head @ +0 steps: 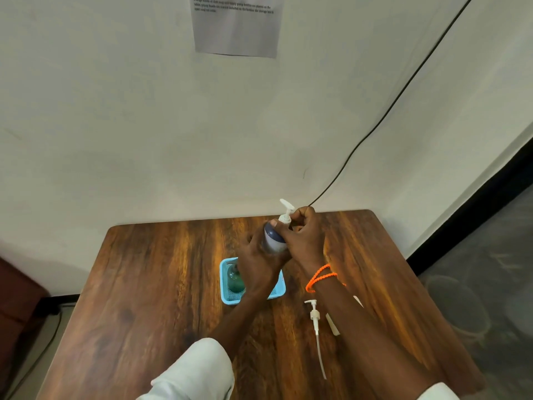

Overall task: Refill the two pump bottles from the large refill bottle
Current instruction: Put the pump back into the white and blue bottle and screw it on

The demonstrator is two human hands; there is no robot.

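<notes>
My left hand (259,258) grips the body of a white and dark blue pump bottle (274,239), held tilted above the table. My right hand (304,235) is closed around the bottle's neck at its white pump head (286,210). A second bottle with greenish liquid (235,280) stands in a light blue mesh basket (227,298), partly hidden by my left forearm. A loose white pump head with its long dip tube (316,327) lies on the table near my right forearm. The large refill bottle is not clearly seen.
The wooden table (144,284) stands against a white wall with a taped paper note (236,24). A black cable (389,111) runs down the wall to the table's back edge. A white object (333,324) lies partly under my right forearm.
</notes>
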